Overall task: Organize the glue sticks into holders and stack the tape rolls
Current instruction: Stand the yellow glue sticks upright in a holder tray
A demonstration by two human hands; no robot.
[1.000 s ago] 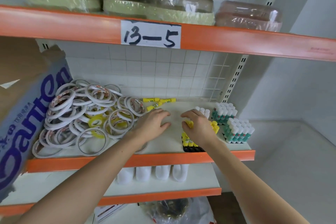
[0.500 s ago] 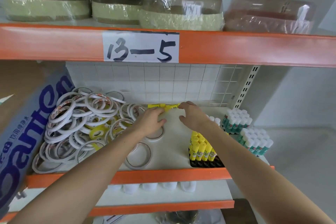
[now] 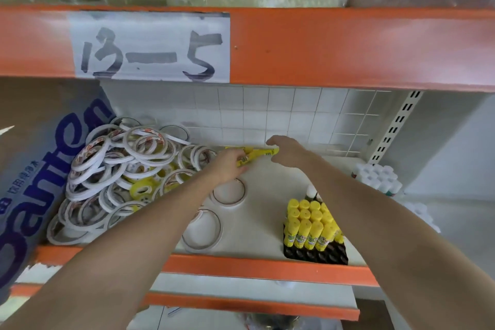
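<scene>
Left hand (image 3: 227, 165) grips loose yellow glue sticks (image 3: 255, 155) at the shelf's (image 3: 267, 187) rear. Right hand (image 3: 285, 151) touches their far end; its grip appears curled, though blurred. Black holder (image 3: 316, 253) stands front right, tape rolls (image 3: 120, 169) heaped left.

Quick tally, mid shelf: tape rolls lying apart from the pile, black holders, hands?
Tape rolls apart from the pile: 2
Black holder: 1
Hands: 2, left hand gripping a yellow glue stick, right hand
Total: 5
</scene>
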